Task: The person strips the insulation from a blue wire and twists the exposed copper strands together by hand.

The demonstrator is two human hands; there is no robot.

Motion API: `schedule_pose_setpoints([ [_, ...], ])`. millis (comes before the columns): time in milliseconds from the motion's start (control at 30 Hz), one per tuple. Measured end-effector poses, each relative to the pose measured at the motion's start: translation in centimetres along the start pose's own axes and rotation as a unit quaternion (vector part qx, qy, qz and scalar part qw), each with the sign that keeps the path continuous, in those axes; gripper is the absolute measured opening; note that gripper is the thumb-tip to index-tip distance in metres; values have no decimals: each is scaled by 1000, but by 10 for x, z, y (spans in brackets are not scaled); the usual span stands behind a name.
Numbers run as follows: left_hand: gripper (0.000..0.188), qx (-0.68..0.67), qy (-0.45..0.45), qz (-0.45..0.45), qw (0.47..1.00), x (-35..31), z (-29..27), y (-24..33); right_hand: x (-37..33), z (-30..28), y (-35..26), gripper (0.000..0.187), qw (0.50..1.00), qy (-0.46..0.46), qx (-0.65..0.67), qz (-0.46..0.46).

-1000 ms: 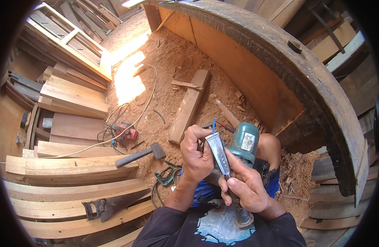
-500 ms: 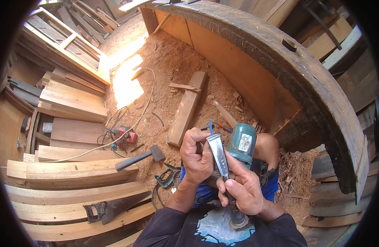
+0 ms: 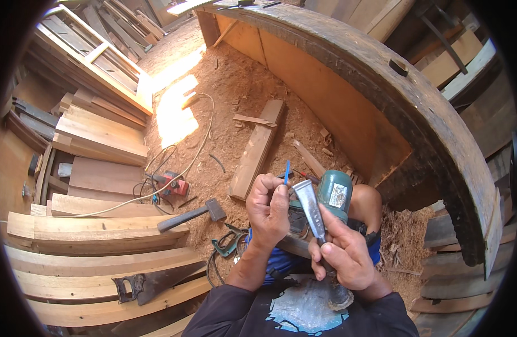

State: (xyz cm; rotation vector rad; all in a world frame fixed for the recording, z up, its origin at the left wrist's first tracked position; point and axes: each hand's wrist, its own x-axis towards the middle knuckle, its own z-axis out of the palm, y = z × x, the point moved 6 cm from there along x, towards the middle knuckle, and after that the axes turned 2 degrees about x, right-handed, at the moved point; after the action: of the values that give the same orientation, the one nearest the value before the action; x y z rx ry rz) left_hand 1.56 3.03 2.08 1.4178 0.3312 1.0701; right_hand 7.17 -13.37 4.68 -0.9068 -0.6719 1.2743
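We're holding a flat steel chisel [image 3: 310,210] up over the lap, wide edge pointing away from us, handle [image 3: 338,295] running back toward the shirt. Right hand [image 3: 348,255] is wrapping it around the neck, thumb and forefinger lying along the lower blade. Left hand [image 3: 268,210] is pinching a thin blue strip [image 3: 287,171] between thumb and fingertips, just beside the edge; a small gap is showing between strip and steel.

Handling, our read: the chisel is probably weighing a fair bit for its size, stiff throughout, smooth and maybe slippery on the blade faces. The cutting edge is likely the chip-prone, finger-cutting part. We're favouring the neck and handle as the hold, fingers staying off the tip. The strip is looking light and possibly flexible; pinching its end is suiting it.

Around us: a green power tool [image 3: 332,194] is sitting just beyond the blade, near the knee; a mallet [image 3: 215,209] and a handsaw [image 3: 151,283] are lying off to the left.
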Motion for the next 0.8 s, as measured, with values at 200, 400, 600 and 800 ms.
schedule_pose_setpoints([
  [200, 15, -44, 6, -32, 999, -1, -3, -4, 1, -2, -11, 71, 1000, 15, -12, -2],
  [400, 15, -82, -22, -39, 996, -3, -4, -6, 8, 9, 5, 71, 998, -29, -50, 36],
  [600, 11, -62, -24, -47, 997, -4, -6, -9, 11, 8, 8, 71, 998, -27, -49, 27],
  [800, 8, 19, -13, 8, 1000, -3, -10, -12, 12, 6, 11, 71, 999, -25, -17, 20],
])
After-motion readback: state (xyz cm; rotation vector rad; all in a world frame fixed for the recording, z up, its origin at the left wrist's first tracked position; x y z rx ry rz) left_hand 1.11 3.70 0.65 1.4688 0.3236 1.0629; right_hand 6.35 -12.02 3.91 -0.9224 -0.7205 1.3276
